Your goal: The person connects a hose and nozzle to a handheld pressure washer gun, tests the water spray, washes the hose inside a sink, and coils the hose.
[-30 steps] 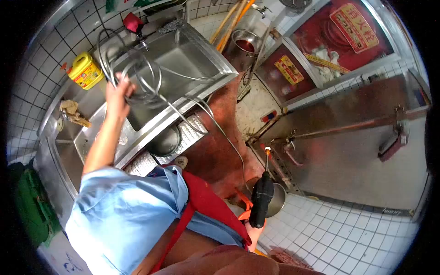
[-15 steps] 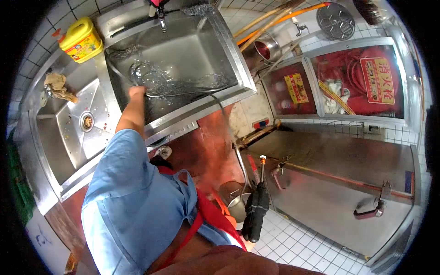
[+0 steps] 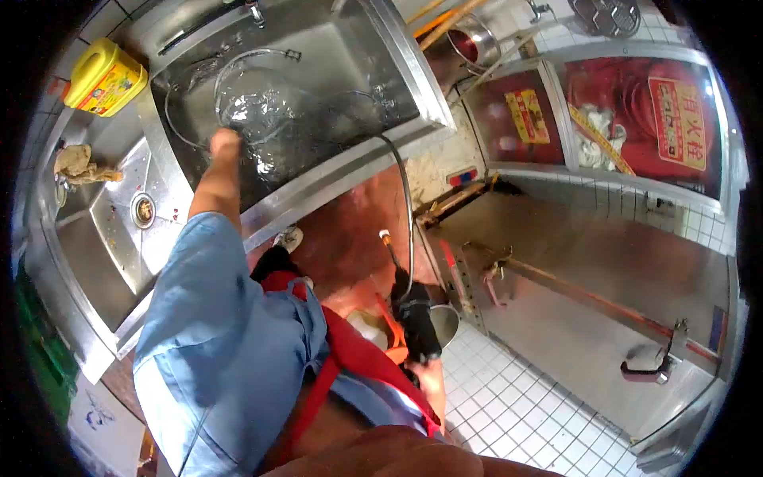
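My left hand (image 3: 225, 145) is at the water in the large sink (image 3: 262, 205), beside a loop of thin grey hose (image 3: 216, 89); its fingers are hidden. The hose lies partly under the rippling water, and a dark length (image 3: 409, 195) hangs over the sink's front rim towards the floor. At the lower middle, my right hand (image 3: 429, 372) is wrapped round the lower end of a black-sleeved tool (image 3: 415, 322). That tool points up and slightly left, with a white and orange tip (image 3: 385, 237).
A yellow jug (image 3: 106, 79) stands at the back left, above a smaller sink (image 3: 119, 226) with a cloth (image 3: 78, 164) on its edge. A steel pot (image 3: 445, 324) and an orange object (image 3: 395, 338) are beside the tool. On the right is a steel counter (image 3: 588, 238).
My left hand has lowered the hose coil into the sink, where the loops have spread in the water. The black tool has shifted left and tilts left now. The camera view has swung.
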{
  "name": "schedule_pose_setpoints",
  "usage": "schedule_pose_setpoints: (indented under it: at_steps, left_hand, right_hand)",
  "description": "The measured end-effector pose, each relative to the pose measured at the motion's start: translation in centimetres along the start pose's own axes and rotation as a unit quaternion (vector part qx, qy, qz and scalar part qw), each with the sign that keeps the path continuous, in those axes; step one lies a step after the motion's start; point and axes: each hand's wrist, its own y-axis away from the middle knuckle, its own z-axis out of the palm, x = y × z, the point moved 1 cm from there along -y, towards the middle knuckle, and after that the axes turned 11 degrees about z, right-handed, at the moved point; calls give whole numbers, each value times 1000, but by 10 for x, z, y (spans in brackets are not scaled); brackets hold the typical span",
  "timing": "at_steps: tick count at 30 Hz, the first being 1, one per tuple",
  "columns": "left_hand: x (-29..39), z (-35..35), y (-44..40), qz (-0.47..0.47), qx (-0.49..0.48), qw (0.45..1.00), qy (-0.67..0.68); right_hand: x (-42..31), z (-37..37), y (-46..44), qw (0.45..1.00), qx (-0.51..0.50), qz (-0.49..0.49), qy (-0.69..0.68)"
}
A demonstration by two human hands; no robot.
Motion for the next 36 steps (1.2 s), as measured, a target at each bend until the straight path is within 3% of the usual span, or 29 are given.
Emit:
schedule_pose_setpoints:
  at_steps: [1, 4, 6, 8, 10, 13, 14, 15, 17, 18, 21, 22, 25, 27, 28, 29, 32, 35, 36]
  left_hand:
    - [4, -30, 28, -27, 38, 994, 100]
    - [-32, 4, -20, -128, 266, 952, 78]
    - [-12, -21, 5, 78, 8, 997, 8]
    - [9, -41, 42, 120, -136, 981, 74]
    - [13, -50, 61, 5, -139, 952, 272]
    - [-9, -66, 53, 80, -146, 980, 106]
    - [28, -114, 129, 49, -104, 951, 289]
    - [2, -104, 116, 63, -114, 890, 436]
    - [0, -137, 169, 69, -27, 858, 508]
    - [-5, -157, 199, 88, -14, 856, 509]
    - [-57, -182, 293, 114, 76, 837, 530]
    - [-89, -181, 320, 90, 105, 831, 539]
    - [-200, -150, 407, -17, 203, 770, 604]
    - [-247, -117, 475, -140, 301, 706, 626]
    - [-297, -96, 507, -186, 228, 728, 619]
    - [-291, -82, 550, -245, 257, 726, 589]
    - [-365, -19, 627, -317, 249, 748, 528]
    - [-406, 40, 673, -375, 295, 681, 556]
    - [-360, 16, 699, -393, 193, 755, 488]
  right_hand:
    - [11, -2, -11, 1000, -5, 8, 0]
    - [0, 9, -35, 997, -48, 25, -47]
    - [-6, 13, -48, 998, -57, 27, -27]
    - [-4, 14, -60, 998, -59, 4, 6]
    - [-30, 20, -56, 998, -61, -18, -15]
    - [-17, 10, -81, 994, -100, -39, 6]
    - [-14, 6, -88, 992, -105, -57, 25]
    - [-12, 2, -92, 991, -124, -48, 30]
    - [-11, -10, -108, 985, -163, -37, 42]
    - [0, -18, -124, 978, -191, -78, 38]
    - [-3, -44, -140, 977, -197, -44, 61]
    - [-10, -49, -137, 974, -125, -139, 128]
    - [19, -73, -180, 971, -233, -36, 22]
    - [25, -85, -187, 973, -223, -49, 39]
    - [18, -91, -179, 970, -239, -37, 31]
    - [14, -96, -176, 966, -255, -26, 23]
    - [18, -108, -186, 958, -263, -98, 65]
    - [13, -111, -177, 956, -267, -107, 53]
    - [21, -110, -188, 945, -301, -126, 19]
